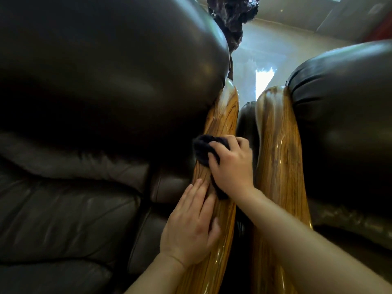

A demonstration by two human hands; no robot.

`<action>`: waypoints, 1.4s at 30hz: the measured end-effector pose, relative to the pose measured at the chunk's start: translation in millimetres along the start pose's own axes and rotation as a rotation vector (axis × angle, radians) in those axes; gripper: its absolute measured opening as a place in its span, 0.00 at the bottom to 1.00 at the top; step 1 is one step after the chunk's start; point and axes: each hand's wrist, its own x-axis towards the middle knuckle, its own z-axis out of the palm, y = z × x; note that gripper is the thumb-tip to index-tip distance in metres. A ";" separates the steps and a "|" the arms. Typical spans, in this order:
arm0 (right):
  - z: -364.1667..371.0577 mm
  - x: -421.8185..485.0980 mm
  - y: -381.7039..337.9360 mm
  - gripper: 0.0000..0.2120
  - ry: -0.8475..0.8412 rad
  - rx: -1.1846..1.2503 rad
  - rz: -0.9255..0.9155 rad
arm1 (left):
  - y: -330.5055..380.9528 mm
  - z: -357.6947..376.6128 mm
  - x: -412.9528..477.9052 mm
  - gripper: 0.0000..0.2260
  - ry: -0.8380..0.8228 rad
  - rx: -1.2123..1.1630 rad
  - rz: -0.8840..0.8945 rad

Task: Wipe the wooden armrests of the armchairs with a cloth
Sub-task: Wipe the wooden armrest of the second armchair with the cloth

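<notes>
Two glossy wooden armrests run side by side up the middle of the view: the left armrest [222, 115] belongs to the left armchair, the right armrest [277, 145] to the right one. My right hand [231, 164] presses a dark cloth [203, 147] onto the left armrest about halfway along it. The cloth's far end bulges out past my fingers; another bit shows under my wrist. My left hand [191, 225] lies flat on the same armrest, nearer to me, fingers spread and holding nothing.
Dark brown leather armchairs flank the armrests: one [95, 102] at left with its seat cushion below, one [343, 124] at right. A narrow gap separates the two armrests. A dark gnarled wooden object [231, 13] stands beyond, on a pale shiny floor [265, 49].
</notes>
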 end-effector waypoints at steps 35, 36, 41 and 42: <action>15.9 46.5 22.4 0.30 -0.192 0.043 -0.078 | 0.0 2.6 0.7 0.25 0.046 0.022 0.033; 14.8 31.0 20.5 0.29 -0.169 0.032 -0.124 | -0.2 2.4 0.9 0.25 0.044 0.018 0.033; 25.5 77.2 24.7 0.30 -0.196 0.097 0.150 | 0.8 1.5 -0.7 0.24 0.016 0.008 0.012; 30.5 88.9 22.7 0.31 -0.211 0.085 0.217 | 1.0 1.0 -0.9 0.24 0.015 0.005 0.009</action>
